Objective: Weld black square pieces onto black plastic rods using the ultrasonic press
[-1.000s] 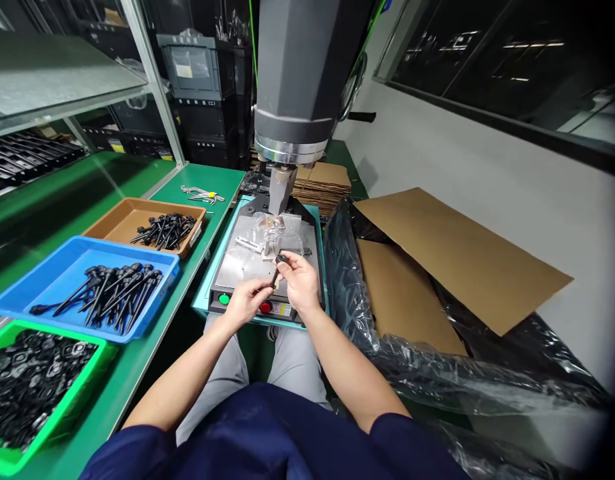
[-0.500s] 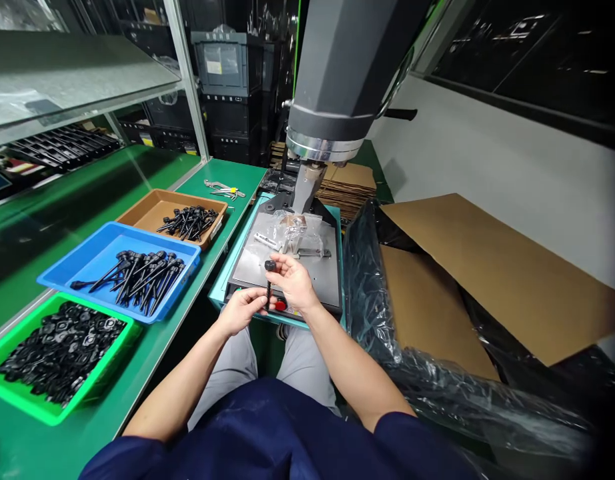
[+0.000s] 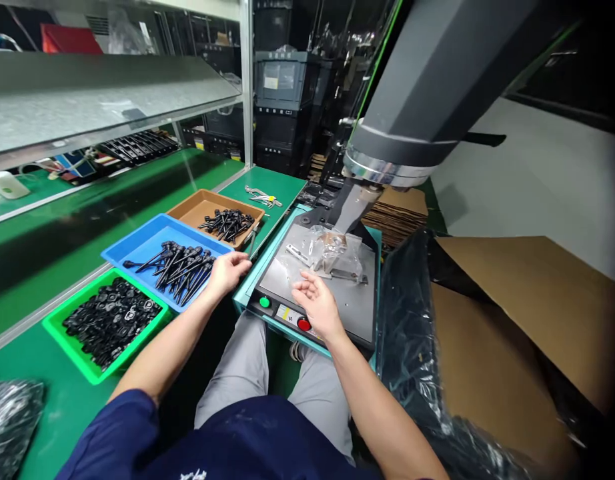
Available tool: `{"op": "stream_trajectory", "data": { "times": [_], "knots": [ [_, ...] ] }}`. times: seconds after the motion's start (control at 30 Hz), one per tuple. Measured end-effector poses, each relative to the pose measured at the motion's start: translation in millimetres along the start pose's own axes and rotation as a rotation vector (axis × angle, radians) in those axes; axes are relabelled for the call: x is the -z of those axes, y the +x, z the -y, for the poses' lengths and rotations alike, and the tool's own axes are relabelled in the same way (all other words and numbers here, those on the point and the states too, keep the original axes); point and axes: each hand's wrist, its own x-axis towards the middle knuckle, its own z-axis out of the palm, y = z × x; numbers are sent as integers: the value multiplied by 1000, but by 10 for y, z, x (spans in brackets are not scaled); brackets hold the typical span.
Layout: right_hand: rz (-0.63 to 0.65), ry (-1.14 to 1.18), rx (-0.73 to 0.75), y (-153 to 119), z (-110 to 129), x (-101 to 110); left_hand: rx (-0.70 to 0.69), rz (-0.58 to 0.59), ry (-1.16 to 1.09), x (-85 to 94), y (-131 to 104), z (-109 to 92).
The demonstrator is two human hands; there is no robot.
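Note:
My left hand point(image 3: 227, 273) is at the right edge of the blue tray point(image 3: 118, 235), its fingertips pinched on a thin dark rod point(image 3: 252, 245) that points up toward the brown tray point(image 3: 187, 205). The rod is slightly blurred. Over the front of the press's grey metal plate point(image 3: 282, 277), my right hand point(image 3: 317, 303) is open and empty, with its fingers loosely curled. Black knobbed rods point(image 3: 185, 270) fill part of the blue tray. Similar black pieces point(image 3: 230, 225) lie in the brown one.
A green tray point(image 3: 95, 375) of small black parts stands at the left. The press head point(image 3: 387, 163) hangs above a plastic-wrapped fixture point(image 3: 332, 250). A green button point(image 3: 265, 303) and red button point(image 3: 304, 324) face me. Pliers point(image 3: 262, 197) lie behind; cardboard point(image 3: 487, 347) is at the right.
My left hand has moved left from the press toward the trays with the rod. My right hand has let go of the knobbed rod and opened. The camera view has turned left.

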Motion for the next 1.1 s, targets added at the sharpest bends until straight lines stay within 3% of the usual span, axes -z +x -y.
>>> {"op": "stream_trajectory", "data": {
  "times": [0.07,0.17,0.23,0.33,0.53,0.7,0.93,1.1],
  "knots": [
    [6,14,-45,-80,-32,87,-26,-170,299,305,408,-5],
    [-21,27,-92,-215,-69,230,34,-230,637,617,944,-11],
    [-61,28,-117,-297,-91,332,78,-200,738,697,1202,1],
    [-138,15,-172,-409,-149,495,101,-131,791,676,1447,61],
    [-258,-3,-287,-634,-413,766,63,-11,907,459,1766,258],
    [-282,-9,-378,-725,-567,819,177,64,940,302,2053,351],
    [-329,-29,-453,-792,-632,864,386,-5,1061,491,2240,356],
    [-311,-10,-480,-859,-693,806,311,154,1118,584,2068,270]
  ]
}}
